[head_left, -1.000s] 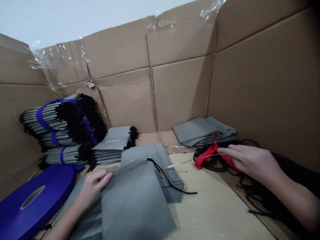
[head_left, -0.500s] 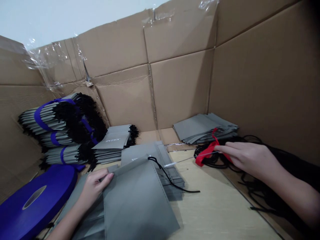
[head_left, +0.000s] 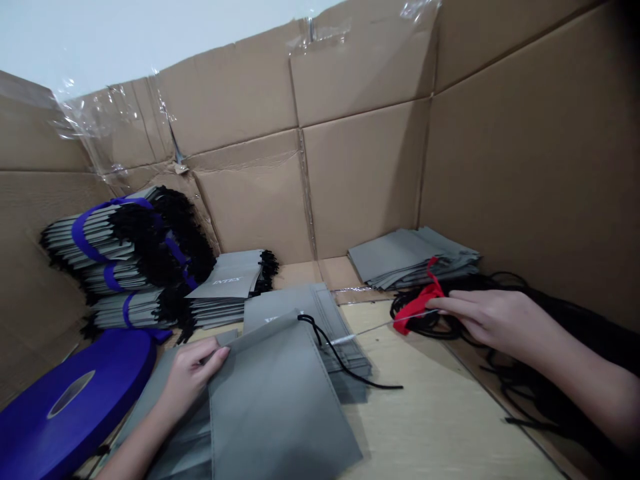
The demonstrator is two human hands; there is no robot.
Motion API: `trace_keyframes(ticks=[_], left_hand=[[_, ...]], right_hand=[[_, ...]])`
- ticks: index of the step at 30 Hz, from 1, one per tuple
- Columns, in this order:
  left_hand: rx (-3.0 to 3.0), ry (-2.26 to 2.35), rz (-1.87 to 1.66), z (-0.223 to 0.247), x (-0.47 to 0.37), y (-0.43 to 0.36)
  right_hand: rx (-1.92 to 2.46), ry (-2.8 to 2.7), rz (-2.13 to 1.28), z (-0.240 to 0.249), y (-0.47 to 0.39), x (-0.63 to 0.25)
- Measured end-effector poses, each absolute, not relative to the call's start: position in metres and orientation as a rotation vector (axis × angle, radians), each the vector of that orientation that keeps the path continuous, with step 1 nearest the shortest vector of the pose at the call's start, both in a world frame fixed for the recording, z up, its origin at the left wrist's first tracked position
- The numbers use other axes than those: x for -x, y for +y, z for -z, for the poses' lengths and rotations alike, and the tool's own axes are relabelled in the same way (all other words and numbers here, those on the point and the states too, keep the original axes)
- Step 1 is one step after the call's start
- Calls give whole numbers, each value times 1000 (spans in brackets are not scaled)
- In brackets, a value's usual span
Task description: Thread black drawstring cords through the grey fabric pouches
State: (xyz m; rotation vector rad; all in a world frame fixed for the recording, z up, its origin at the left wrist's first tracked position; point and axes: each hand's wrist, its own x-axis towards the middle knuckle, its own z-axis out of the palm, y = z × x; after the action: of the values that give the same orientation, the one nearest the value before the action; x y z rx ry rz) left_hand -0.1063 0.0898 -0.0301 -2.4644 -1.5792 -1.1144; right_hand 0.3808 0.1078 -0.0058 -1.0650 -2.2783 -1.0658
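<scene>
My left hand (head_left: 193,373) is closed on the upper left edge of a grey fabric pouch (head_left: 277,400), thumb on top. A black cord (head_left: 345,367) comes out of the pouch's top right corner, its loose end trailing right. My right hand (head_left: 493,320) pinches a thin metal threading tool (head_left: 375,327), whose pale far end lies beside the cord near that corner. Whether the tool touches the cord I cannot tell. A red strip (head_left: 417,310) shows at the right fingertips, behind the tool. More grey pouches (head_left: 295,300) lie behind the held one.
A purple ribbon roll (head_left: 115,373) lies at the left, below bundled pouches with black cords (head_left: 107,233). A printed pouch stack (head_left: 227,283) stands mid-back, another grey stack (head_left: 395,253) back right. Black cords (head_left: 525,373) heap at the right. Cardboard walls (head_left: 360,167) enclose the table (head_left: 440,413).
The tool in my right hand has dropped slightly, its far end now lower beside the cord. My left hand and the pouch keep their places.
</scene>
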Motion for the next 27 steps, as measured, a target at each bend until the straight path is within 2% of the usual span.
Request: trace_keyframes(ticks=[19, 27], left_hand=[[2524, -1490, 1099, 33, 109, 90], [2695, -1754, 948, 33, 107, 92]], right_hand=[[1156, -2402, 914, 1, 107, -377], [1146, -2264, 1049, 6, 110, -381]])
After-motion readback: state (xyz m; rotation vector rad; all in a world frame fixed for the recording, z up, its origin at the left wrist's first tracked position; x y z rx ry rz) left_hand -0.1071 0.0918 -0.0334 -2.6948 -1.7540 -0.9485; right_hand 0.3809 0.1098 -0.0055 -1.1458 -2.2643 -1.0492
